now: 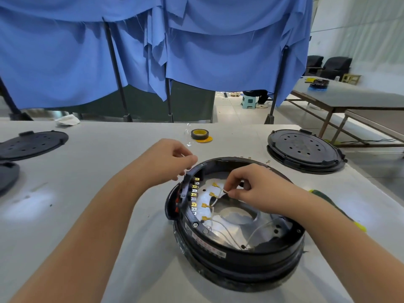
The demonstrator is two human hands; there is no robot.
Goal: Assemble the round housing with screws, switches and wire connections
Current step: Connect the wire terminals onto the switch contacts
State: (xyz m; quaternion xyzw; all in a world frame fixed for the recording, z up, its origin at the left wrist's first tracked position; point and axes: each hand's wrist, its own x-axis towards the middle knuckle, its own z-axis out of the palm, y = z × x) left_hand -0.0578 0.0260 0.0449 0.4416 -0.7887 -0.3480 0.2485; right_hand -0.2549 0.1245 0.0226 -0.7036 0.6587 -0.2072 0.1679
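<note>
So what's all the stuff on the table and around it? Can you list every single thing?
Round housing: one, black, open, front of the table.
Wires: several, white, brass-tipped, inside the housing.
Terminals: a row, brass and silver, on the housing's left wall.
Round covers: three, black; one far right, two at the left edge.
Tape roll: one, black and yellow, behind the hands.
Screwdriver: one, green and yellow, under the right forearm.
Table: one, white.
Curtain: blue, behind the table.
Left hand: at the housing's rim.
Right hand: pinches a wire.
</note>
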